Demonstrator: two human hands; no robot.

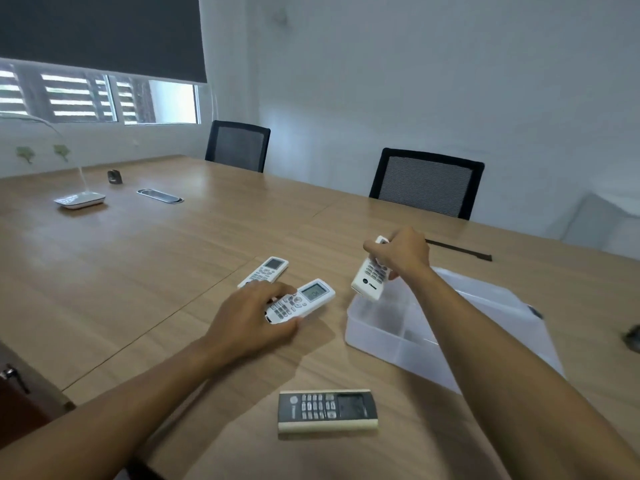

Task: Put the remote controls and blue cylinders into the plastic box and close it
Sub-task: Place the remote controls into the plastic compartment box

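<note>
My right hand (pixel 401 252) grips a white remote (pixel 370 280) by its upper half and holds it tilted over the far left corner of the clear plastic box (pixel 388 336). A second white remote (pixel 304 299) lies flat on the table with my left hand (pixel 249 320) closed around its lower end. Behind it rests a third white remote (pixel 265 270), untouched. A dark grey remote with a cream edge (pixel 327 410) lies close to me. The box stands open, and my right forearm hides part of it. No blue cylinders can be seen.
Two black mesh chairs (pixel 427 183) stand along the far side of the wooden table (pixel 138 271). A thin dark strip (pixel 460 252) lies behind the box, and a dark object (pixel 632 337) sits at the right edge. A white dish (pixel 80 199) and a metal cable grommet (pixel 160 196) are far left.
</note>
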